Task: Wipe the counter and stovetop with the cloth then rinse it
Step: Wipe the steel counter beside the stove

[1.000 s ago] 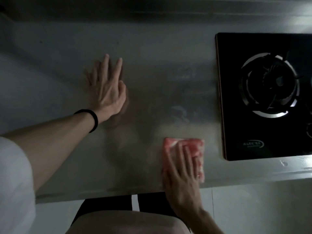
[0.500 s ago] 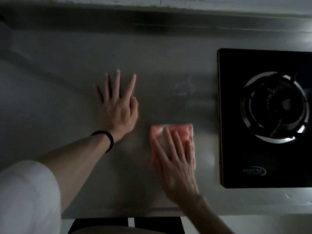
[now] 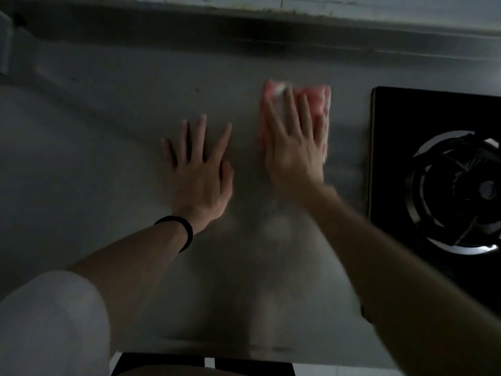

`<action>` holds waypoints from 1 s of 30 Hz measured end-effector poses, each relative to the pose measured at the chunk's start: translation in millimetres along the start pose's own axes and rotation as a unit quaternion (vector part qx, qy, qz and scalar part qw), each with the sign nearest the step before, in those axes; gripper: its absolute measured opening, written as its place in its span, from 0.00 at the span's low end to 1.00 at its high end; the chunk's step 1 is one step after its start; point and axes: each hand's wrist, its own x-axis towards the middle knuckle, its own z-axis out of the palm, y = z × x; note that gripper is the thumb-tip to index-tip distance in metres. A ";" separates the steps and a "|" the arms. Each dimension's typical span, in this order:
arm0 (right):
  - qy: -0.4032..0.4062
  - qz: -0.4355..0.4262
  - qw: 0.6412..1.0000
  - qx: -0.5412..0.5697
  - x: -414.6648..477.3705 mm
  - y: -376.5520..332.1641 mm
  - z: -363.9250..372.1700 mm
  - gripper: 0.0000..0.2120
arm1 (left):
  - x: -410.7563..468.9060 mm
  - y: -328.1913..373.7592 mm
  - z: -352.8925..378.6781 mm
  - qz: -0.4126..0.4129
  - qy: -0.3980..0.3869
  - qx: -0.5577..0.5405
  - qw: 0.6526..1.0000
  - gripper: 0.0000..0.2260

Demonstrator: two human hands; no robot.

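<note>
Since the earlier frame, your right hand (image 3: 294, 156) pushed the cloth (image 3: 324, 103) from mid-counter toward the back of the counter (image 3: 95, 164), past the fingertips of your left hand (image 3: 199, 177). Right fingers lay straight, pressing the cloth flat. Left hand rested flat, fingers spread, holding nothing. The cloth sat left of the stovetop (image 3: 433, 112), apart from it.
</note>
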 end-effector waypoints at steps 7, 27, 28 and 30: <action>-0.064 -0.074 0.995 -0.013 -276.9 -63.1 61.5 0.37 | -0.1 1.6 -5.1 0.002 0.000 -0.002 1.000 0.29; -0.047 -0.002 0.999 0.019 56.4 38.3 -18.1 0.30 | 0.9 1.8 -3.9 -0.001 0.000 0.015 1.000 0.28; -0.028 0.001 0.999 0.015 43.9 33.4 -14.7 0.29 | 1.1 1.7 -4.4 -0.004 -0.002 0.012 1.000 0.28; 0.027 0.012 1.000 -0.005 -5.6 18.0 -3.6 0.29 | 0.5 2.9 -5.9 -0.008 -0.006 0.002 1.000 0.29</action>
